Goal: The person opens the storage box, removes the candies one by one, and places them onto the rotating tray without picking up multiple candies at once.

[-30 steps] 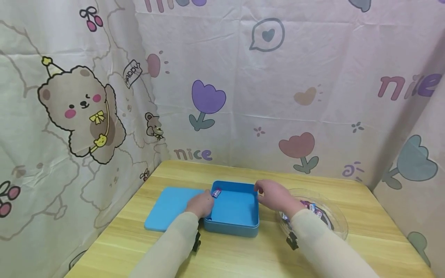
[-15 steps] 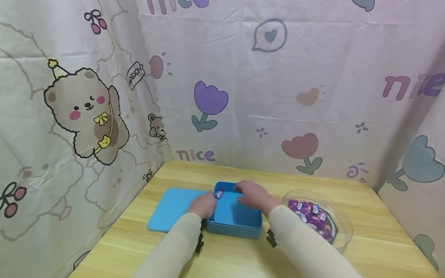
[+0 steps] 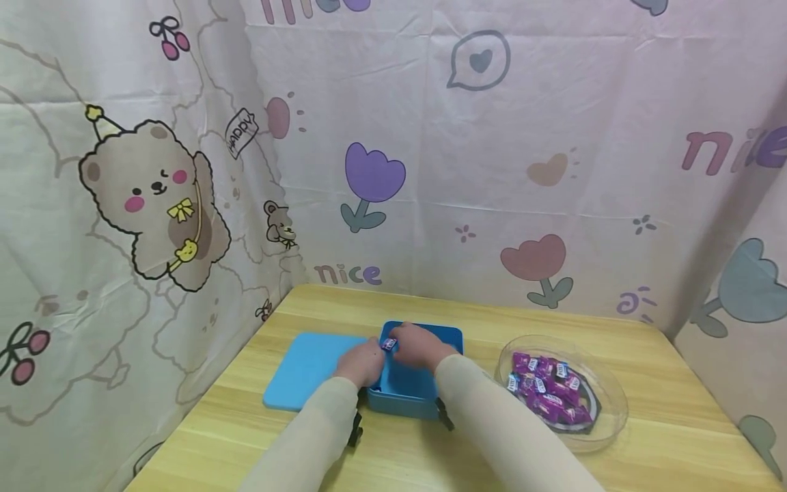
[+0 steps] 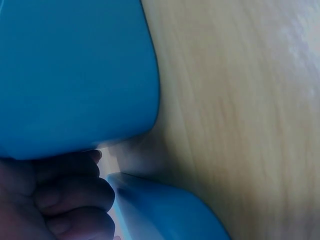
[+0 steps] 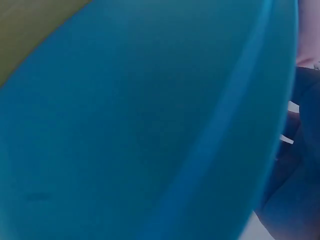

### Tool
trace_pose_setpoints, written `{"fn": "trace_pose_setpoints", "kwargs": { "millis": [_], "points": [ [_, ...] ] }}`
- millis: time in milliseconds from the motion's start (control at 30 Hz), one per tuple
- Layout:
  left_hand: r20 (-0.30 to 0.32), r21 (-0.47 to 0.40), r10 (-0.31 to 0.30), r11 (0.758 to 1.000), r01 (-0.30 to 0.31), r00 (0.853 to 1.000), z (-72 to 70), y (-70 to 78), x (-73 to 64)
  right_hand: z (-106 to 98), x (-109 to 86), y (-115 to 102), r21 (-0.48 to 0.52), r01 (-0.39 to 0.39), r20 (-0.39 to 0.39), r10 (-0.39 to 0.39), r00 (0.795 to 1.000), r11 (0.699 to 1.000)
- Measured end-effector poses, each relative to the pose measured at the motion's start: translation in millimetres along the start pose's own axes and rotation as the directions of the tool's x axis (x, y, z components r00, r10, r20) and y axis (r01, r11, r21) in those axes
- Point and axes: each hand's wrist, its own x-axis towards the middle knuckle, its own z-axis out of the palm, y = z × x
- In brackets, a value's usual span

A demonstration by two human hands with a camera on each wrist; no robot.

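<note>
A blue square box (image 3: 402, 406) stands on the wooden table. My left hand (image 3: 361, 362) grips its left wall; the left wrist view has those fingers (image 4: 75, 195) curled against the outside. Inside the far left corner sits a small wrapped candy (image 3: 389, 345), purple and blue with a white label. My right hand (image 3: 420, 346) reaches into the box from the right, its curled fingertips pinching at this candy. In the right wrist view the box wall hides most of the right hand (image 5: 295, 165), including its fingertips.
A flat blue lid (image 3: 310, 369) lies on the table left of the box. To the right stands a clear round dish (image 3: 605, 427) with several purple wrapped candies (image 3: 547, 389). A printed curtain (image 3: 455, 171) hangs behind the table (image 3: 203, 451).
My right hand has moved left from the box's right wall, across the inside, to the candy in the far left corner. My left hand stays at the left wall. The dish has come into full view.
</note>
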Motion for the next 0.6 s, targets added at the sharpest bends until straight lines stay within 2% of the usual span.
{"fn": "trace_pose_setpoints", "kwargs": {
  "millis": [167,400,600],
  "points": [
    [-0.005,0.026,0.017,1.0,-0.017,1.0,1.6,1.0,-0.6,7,10.3,-6,-0.046,-0.032,0.039,0.034,0.999,0.998],
    [0.003,0.072,0.049,0.996,-0.049,0.999,4.8,1.7,-1.8,17,12.0,-13,-0.047,-0.099,0.096,0.104,0.99,0.994],
    [-0.024,0.048,0.048,0.998,-0.046,0.999,3.1,0.0,-3.3,17,11.6,-16,-0.106,-0.067,0.106,0.079,0.991,0.992]
  ]
}}
